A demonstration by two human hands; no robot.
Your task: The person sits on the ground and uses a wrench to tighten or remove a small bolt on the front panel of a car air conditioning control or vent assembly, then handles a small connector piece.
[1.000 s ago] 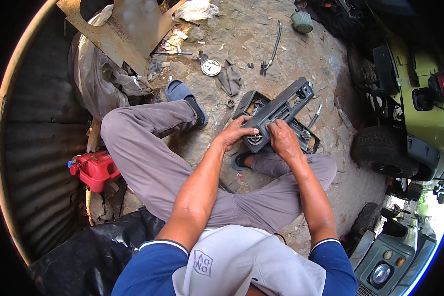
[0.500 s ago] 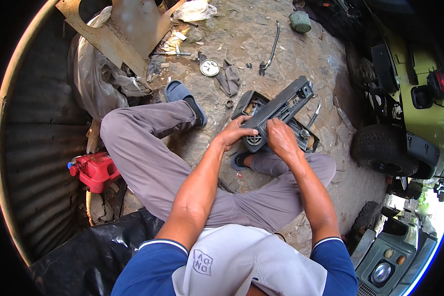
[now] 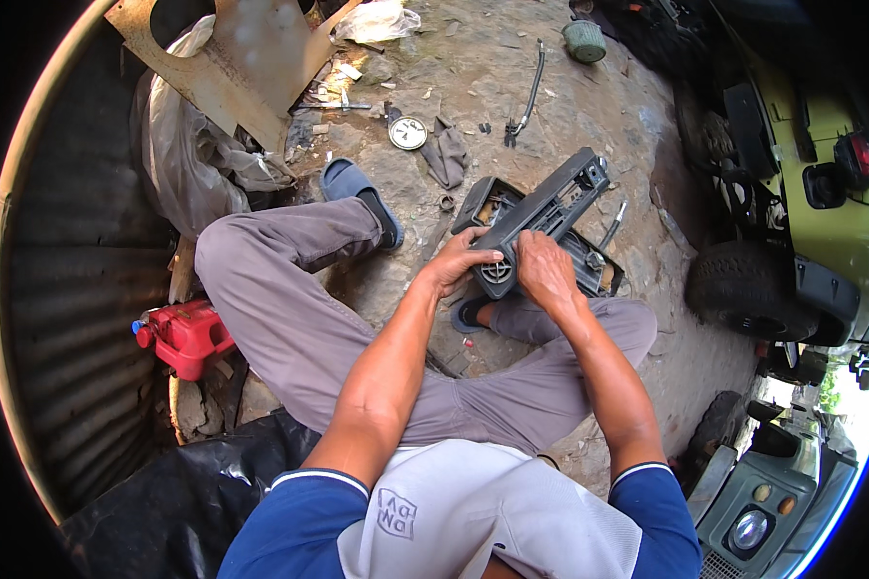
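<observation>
A long dark plastic dashboard panel (image 3: 536, 206) slants up and away to the right between my knees, with openings along its right side. My left hand (image 3: 457, 263) grips its near end, thumb on top beside a round air vent (image 3: 495, 272). Against the right edge, close to that end, is my right hand (image 3: 547, 265), its fingers curled in. The fingertips are hidden, so what they pinch does not show. Beneath the panel lies a dark open plastic housing (image 3: 601, 274), sticking out on both sides.
On the stony ground beyond lie a round white-faced gauge (image 3: 407, 133), a grey cloth (image 3: 446, 154), a black hose (image 3: 534, 89) and a green canister (image 3: 584, 41). A red jerrycan (image 3: 187, 338) stands by my left knee. Green vehicles (image 3: 835, 232) line the right.
My right hand has shifted slightly left and turned, its back now flatter over the panel's edge. The panel has moved slightly left; my left hand keeps its grip.
</observation>
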